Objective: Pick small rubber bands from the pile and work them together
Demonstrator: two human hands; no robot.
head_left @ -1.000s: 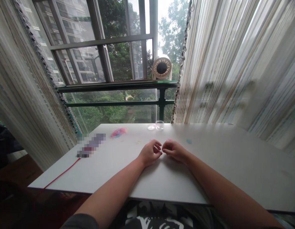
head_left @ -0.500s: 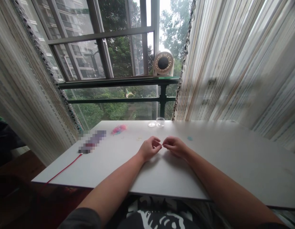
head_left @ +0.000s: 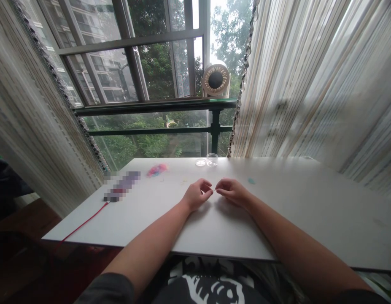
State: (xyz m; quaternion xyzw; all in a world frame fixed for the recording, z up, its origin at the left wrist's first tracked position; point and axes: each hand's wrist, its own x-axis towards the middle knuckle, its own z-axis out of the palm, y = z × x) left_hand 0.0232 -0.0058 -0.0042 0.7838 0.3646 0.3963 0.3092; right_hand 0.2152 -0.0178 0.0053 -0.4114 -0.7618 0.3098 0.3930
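Note:
My left hand (head_left: 198,194) and my right hand (head_left: 232,191) rest on the white table (head_left: 277,211), fingertips almost meeting at the middle. Each hand pinches something tiny between thumb and fingers; it is too small to name. A small blue bit (head_left: 251,180) lies just right of my right hand. Farther back stand a small clear jar (head_left: 211,159) and its lid (head_left: 200,162). A pink and blue heap of small pieces (head_left: 156,169) lies at the back left.
A blurred dark object (head_left: 122,191) with a red cord (head_left: 84,223) lies near the table's left edge. Curtains hang on both sides. A small round fan (head_left: 215,80) sits on the window rail behind the table.
The view has shifted slightly, so the hands sit a little higher in the picture. Both hands keep their pinch, and their fingertips have drawn a bit apart.

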